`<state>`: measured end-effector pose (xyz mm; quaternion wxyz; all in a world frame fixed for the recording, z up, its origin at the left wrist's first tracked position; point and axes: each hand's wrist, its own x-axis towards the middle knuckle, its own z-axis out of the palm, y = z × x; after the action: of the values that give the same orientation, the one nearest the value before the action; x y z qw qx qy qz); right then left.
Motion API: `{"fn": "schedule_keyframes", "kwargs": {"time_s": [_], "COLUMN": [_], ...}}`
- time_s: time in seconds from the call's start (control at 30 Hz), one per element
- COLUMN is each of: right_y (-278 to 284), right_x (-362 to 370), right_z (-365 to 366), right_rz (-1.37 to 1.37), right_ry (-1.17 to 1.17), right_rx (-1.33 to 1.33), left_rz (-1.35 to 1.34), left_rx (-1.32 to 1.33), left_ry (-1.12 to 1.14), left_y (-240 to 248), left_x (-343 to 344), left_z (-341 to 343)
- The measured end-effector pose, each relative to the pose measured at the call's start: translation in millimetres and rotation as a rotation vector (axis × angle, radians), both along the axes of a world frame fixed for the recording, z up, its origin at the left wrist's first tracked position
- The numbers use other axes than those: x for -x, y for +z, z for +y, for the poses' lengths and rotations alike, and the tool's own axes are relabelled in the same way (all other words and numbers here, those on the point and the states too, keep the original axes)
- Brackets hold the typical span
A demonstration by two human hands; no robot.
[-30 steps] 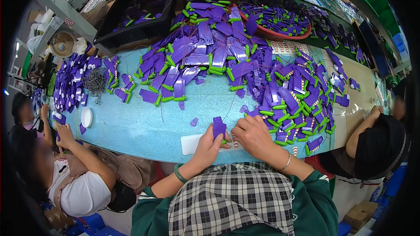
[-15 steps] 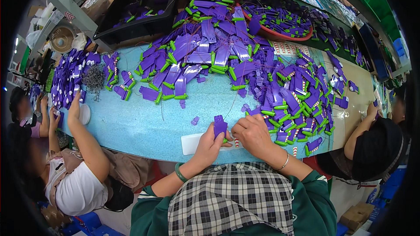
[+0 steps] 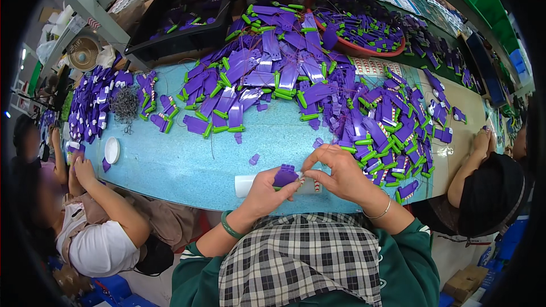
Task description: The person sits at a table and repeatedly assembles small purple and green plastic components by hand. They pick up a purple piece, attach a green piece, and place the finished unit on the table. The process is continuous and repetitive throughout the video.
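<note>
My left hand is closed around a flat purple plastic piece with a bright green edge, partly covered by the thumb. My right hand pinches thumb and forefinger together at the right end of that piece. Between the fingertips shows a small pale, red-striped sticker, mostly hidden. Beneath both hands lies a white backing sheet bearing a few red-and-white striped stickers.
A large heap of purple-and-green pieces covers the far middle and right. Behind it stand a black bin and a red basin. A tangle of grey wire and a white dish lie left. Co-workers sit on both sides.
My right hand has lifted off the backing sheet to the end of the purple piece. The left hand has tilted the piece toward it. The left co-worker's arm has drawn back.
</note>
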<state>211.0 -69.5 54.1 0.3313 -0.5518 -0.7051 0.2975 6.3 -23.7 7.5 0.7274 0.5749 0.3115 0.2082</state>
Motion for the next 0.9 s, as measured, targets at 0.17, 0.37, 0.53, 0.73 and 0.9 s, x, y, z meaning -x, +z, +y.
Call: {"fn": "schedule_keyframes", "kwargs": {"time_s": [0.17,0.37,0.53,0.73,0.9], "right_y": [-4.7,-29.2,-34.2,-38.8,-41.3], "right_x": [18.5,31.8,36.0,37.6,39.8], "right_z": [-0.2,-1.0,1.5,3.1,2.3], "right_rz": [0.437,0.538,0.765,0.727,0.658], "right_ry": [-0.183,-0.146,-0.199,-0.202,-0.21], "right_rx": [0.006,0.08,0.24,0.243,0.209], "left_rz": [-0.127,-0.235,-0.383,-0.437,-0.45], "left_rx": [0.171,0.291,0.487,0.556,0.565], "left_ry": [0.214,0.224,0.171,0.144,0.146], "left_y": [9.2,10.6,9.8,8.7,7.4], "left_x": [2.7,1.0,2.7,2.6,4.5], "left_z": [2.9,0.6,2.3,-0.5,-0.6]}}
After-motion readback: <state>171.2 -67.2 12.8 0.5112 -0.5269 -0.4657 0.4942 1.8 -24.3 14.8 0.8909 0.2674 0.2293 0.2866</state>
